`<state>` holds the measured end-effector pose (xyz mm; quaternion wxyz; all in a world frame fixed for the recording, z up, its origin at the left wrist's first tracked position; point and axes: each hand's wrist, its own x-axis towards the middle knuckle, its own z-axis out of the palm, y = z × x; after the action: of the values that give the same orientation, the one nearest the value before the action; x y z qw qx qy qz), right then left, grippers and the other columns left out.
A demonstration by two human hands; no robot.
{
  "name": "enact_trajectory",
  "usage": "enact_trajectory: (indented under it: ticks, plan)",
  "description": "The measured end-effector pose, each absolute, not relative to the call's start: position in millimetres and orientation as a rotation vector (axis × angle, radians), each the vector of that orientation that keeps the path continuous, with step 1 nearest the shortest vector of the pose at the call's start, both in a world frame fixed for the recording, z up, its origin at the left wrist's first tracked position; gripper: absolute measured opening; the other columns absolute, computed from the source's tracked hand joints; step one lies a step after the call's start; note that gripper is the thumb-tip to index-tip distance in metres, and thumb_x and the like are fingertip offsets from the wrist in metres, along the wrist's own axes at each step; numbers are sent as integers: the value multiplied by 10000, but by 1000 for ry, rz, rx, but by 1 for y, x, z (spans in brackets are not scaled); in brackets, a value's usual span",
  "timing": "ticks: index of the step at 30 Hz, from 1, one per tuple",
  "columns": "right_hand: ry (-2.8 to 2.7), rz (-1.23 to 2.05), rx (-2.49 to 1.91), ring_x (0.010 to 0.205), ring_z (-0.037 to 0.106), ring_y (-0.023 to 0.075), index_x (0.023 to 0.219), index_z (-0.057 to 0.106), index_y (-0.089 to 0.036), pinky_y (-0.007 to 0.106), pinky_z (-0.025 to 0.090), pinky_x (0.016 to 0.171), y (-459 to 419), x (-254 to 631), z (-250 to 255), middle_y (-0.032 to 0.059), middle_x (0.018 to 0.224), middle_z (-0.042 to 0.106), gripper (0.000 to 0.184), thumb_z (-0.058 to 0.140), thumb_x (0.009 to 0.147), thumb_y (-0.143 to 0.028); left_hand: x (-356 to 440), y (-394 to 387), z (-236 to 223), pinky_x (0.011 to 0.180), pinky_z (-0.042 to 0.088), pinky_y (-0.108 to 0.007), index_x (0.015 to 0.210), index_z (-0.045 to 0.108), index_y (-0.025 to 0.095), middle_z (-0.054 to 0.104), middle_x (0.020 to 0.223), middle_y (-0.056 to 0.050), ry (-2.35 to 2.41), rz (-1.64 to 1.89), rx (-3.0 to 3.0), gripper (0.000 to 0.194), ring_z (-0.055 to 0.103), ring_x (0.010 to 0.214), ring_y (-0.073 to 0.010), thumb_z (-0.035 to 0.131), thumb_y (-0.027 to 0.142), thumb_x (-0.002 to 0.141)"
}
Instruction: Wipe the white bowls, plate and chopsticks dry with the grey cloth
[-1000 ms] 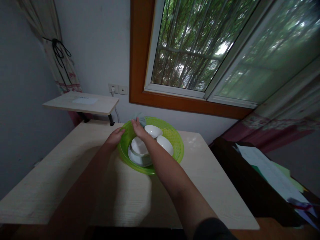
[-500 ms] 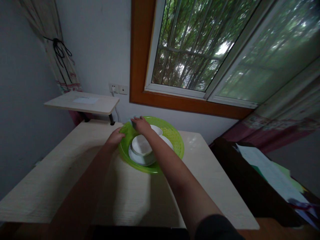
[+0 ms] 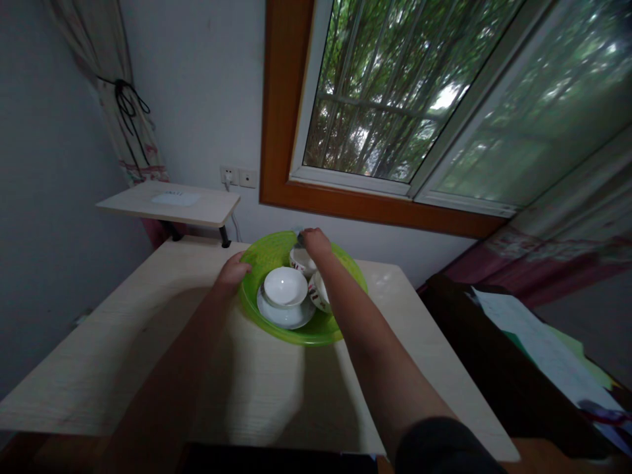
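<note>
Both forearms reached forward over the pale wooden table. The left hand rested at the near left rim of a round, translucent green plastic basin, fingers curled against its edge; whether they gripped it could not be told. The basin stood on the table's far middle, near the wall below the window, and being round showed no long axis. Inside it, nearest, an upright white bowl sat on a white plate, mouth up. Just behind lay two white patterned bowls, one tilted beside the right forearm, the other under the right hand. That hand's fingers curved down at this bowl's far rim; their closure was hidden. Farther left, a small side shelf stood by the curtain.
</note>
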<state>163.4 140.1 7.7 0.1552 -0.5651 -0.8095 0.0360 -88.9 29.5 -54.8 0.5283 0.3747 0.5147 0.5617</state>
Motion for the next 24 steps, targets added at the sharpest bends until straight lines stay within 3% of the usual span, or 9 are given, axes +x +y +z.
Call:
enact_trajectory:
  ticks: [5, 12, 20, 24]
  plan:
    - [-2363, -66, -1770, 1231, 592, 296, 1201, 753, -94, 387, 439, 1031, 129, 192, 15, 264, 1253, 693, 367, 455, 986, -86, -89, 30, -54, 635, 553, -331, 1082, 722, 157, 769, 854, -72, 1286, 1322, 899, 516, 721, 708, -251, 677, 61, 577]
    - [-2395, -210, -1972, 1094, 652, 248, 1177, 753, -119, 308, 470, 962, 95, 251, 25, 200, 1172, 714, 321, 485, 1015, -190, -88, 27, -51, 613, 542, -292, 1132, 692, 151, 754, 831, -43, 1356, 1291, 936, 528, 698, 658, -207, 681, 108, 606]
    - [-2477, -269, -1932, 1023, 685, 229, 1075, 793, -143, 281, 468, 944, 25, 297, 24, 153, 1132, 721, 268, 549, 979, -195, -87, 23, -46, 573, 526, -274, 1070, 708, 147, 760, 832, -48, 1346, 1279, 956, 504, 699, 659, -209, 634, 103, 573]
    - [-2457, -150, -1863, 1052, 686, 220, 1068, 812, -150, 261, 468, 982, -9, 309, 24, 139, 1164, 721, 266, 571, 971, -207, -88, 26, -48, 573, 524, -273, 1065, 708, 143, 766, 834, -53, 1357, 1281, 943, 502, 692, 646, -205, 628, 95, 572]
